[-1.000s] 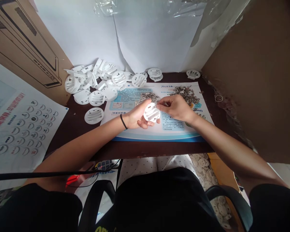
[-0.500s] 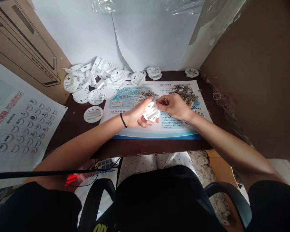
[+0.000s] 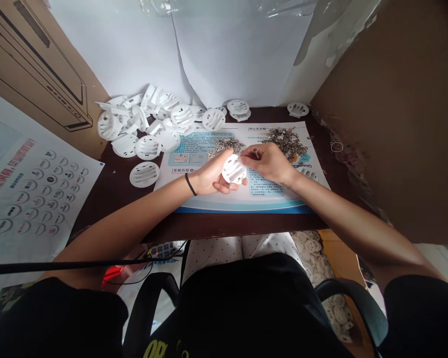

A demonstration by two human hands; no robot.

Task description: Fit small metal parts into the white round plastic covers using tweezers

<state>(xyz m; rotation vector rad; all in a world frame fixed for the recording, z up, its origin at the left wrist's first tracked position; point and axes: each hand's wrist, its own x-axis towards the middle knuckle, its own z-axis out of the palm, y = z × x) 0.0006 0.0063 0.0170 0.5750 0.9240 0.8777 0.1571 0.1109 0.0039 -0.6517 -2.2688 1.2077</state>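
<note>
My left hand (image 3: 213,175) holds a round white plastic battery holder (image 3: 234,170), with its slotted side facing up and my thumb along its far edge. At the holder's upper right rim, my right hand (image 3: 269,161) is closed in a pinch. A small metal contact piece (image 3: 255,151) shows at its curled fingers; what lies between the fingertips is too small to make out. Beyond my hands, a pile of small silvery metal pieces (image 3: 224,145) and a larger, darker pile of metal pieces (image 3: 285,142) lie on a printed sheet (image 3: 209,201).
Several white holders are heaped (image 3: 138,117) at the back left of the dark table (image 3: 194,226). A single holder (image 3: 297,109) sits at the back right. Cardboard (image 3: 388,124) walls the right side. Below the table on the right, a box holds many white discs (image 3: 315,256).
My hands stay nearly in place at the holder, the right fingers shifting slightly at its rim. The whole view has moved a little.
</note>
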